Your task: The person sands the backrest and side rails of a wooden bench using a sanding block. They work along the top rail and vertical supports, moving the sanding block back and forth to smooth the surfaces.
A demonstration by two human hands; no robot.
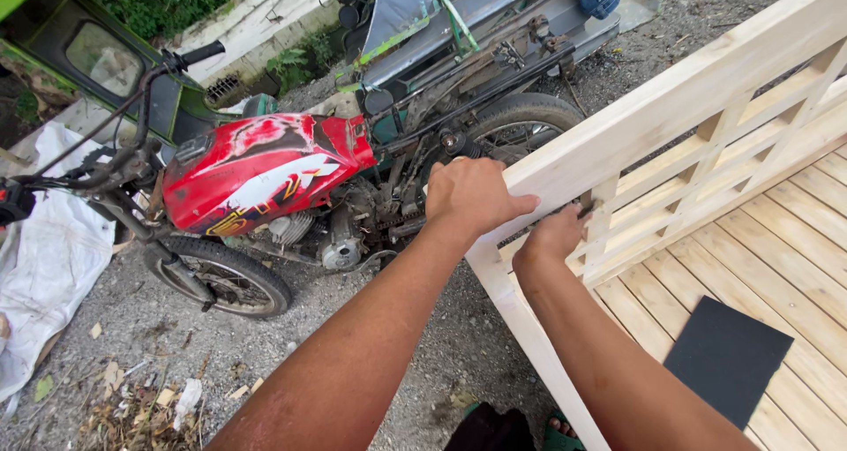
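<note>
While the pale, unfinished wooden bed frame with a slatted side rail stands tilted across the right of the view, its top rail is gripped near the corner by the left hand, whose fingers are curled over the upper edge and whose palm is pressed on the near face. Just beside it, lower down, the right hand is pushed in among the short upright slats under that rail; its fingers are hidden behind the wood, so whether anything is pinched between them cannot be told. A dark grey rectangular sheet (flat, possibly abrasive paper) is laid on the plank slats of the frame, well apart from both hands. Beyond the corner post a worn red motorcycle with a painted fuel tank is parked on grey gravel, close to the frame. A white woven sack is seen at the left edge, and a sandalled foot at the bottom.
</note>
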